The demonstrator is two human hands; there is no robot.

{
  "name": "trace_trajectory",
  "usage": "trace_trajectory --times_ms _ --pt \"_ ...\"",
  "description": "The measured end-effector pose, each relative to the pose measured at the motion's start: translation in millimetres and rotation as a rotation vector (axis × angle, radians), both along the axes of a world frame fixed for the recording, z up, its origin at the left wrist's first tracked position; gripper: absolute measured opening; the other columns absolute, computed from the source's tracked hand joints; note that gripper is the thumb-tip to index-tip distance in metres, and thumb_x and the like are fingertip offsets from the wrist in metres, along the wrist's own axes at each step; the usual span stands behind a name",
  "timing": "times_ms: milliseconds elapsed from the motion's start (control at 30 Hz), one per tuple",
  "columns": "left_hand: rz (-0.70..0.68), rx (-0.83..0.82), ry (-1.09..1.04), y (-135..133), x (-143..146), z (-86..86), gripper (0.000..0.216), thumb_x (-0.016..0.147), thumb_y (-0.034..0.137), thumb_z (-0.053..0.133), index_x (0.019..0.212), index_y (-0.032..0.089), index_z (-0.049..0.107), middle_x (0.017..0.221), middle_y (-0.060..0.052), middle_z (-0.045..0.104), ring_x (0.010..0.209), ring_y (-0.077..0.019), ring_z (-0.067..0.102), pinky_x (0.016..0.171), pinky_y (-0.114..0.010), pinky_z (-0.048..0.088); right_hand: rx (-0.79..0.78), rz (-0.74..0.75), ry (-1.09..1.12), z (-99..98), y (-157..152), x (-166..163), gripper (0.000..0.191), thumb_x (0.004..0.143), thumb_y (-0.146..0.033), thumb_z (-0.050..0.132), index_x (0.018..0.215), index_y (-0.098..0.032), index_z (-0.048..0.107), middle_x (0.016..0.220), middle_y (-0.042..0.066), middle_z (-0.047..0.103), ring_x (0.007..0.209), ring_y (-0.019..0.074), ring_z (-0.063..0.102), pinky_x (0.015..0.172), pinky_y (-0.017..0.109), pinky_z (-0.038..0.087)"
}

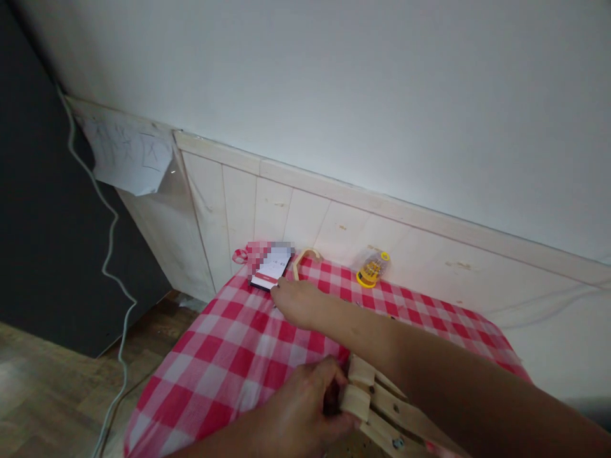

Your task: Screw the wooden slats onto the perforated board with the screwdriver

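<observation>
My right hand (300,304) reaches across the red-and-white checked cloth (224,356), and its fingertip touches the near edge of a phone (271,267) with a lit screen at the far corner. The hand holds nothing and its fingers are stretched forward. Low in the view, my left hand (296,413) is closed on the end of a jointed piece made of pale wooden slats (382,410), which lies under my right forearm.
A yellow plastic item (372,268) and a curved wooden piece (303,257) lie by the pale wood-panelled wall (267,203). A sheet of paper (128,156) hangs at the left. A white cable (112,254) runs down to the wooden floor (48,394).
</observation>
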State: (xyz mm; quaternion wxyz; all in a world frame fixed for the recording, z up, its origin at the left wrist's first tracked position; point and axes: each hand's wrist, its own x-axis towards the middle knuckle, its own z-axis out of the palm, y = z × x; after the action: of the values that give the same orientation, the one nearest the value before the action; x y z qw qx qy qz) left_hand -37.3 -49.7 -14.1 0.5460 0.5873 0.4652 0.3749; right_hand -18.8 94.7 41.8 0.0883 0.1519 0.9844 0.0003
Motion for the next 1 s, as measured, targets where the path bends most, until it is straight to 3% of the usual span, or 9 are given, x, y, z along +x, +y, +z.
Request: trace_trajectory --times_ms 300,467,633,800,1000 --pt "0.014 -0.024 0.014 0 3 5.2 0.018 0.074 0.019 0.068 0.090 0.018 0.059 0.072 0.004 0.060 0.061 -0.0095 0.051 0.054 -0.020 0.035 -0.059 -0.092 0.181 43.1 -9 41 0.029 0.082 0.003 0.048 0.106 -0.009 0.058 0.103 0.015 0.067 0.086 0.0208 0.065 0.067 0.029 0.050" --pt "0.016 -0.036 0.024 -1 6 -0.8 0.014 0.078 0.021 0.066 0.088 0.018 0.055 0.071 0.004 0.059 0.061 -0.0099 0.051 0.055 -0.021 0.035 -0.100 -0.197 0.362 75.1 -24 96 0.020 0.092 -0.002 0.045 0.100 -0.011 0.061 0.097 0.011 0.066 0.088 0.0189 0.060 0.079 0.031 0.048" --pt "-0.008 -0.063 0.081 -2 6 -0.7 0.013 0.082 0.024 0.064 0.089 0.018 0.055 0.073 0.002 0.063 0.063 -0.0120 0.057 0.056 -0.022 0.038 -0.086 -0.420 0.632 95.6 -63 160 0.017 0.097 -0.011 0.047 0.090 -0.015 0.063 0.086 0.006 0.066 0.078 0.0163 0.058 0.074 0.030 0.047" --pt "0.012 -0.055 0.127 -5 4 -7.3 0.016 0.084 0.029 0.063 0.093 0.019 0.055 0.076 -0.001 0.068 0.068 -0.0154 0.063 0.059 -0.024 0.044 -0.197 -0.716 0.858 96.2 -111 214 0.012 0.095 -0.020 0.055 0.089 -0.021 0.065 0.081 0.002 0.067 0.072 0.0142 0.062 0.063 0.024 0.050" --pt "0.011 -0.078 0.104 -6 1 -11.1 0.019 0.085 0.036 0.066 0.093 0.022 0.057 0.091 -0.004 0.074 0.083 -0.0199 0.071 0.068 -0.027 0.055 -0.067 -0.902 0.955 74.6 -157 252 0.012 0.092 -0.027 0.060 0.095 -0.026 0.072 0.085 0.003 0.073 0.072 0.0179 0.071 0.062 0.025 0.059"
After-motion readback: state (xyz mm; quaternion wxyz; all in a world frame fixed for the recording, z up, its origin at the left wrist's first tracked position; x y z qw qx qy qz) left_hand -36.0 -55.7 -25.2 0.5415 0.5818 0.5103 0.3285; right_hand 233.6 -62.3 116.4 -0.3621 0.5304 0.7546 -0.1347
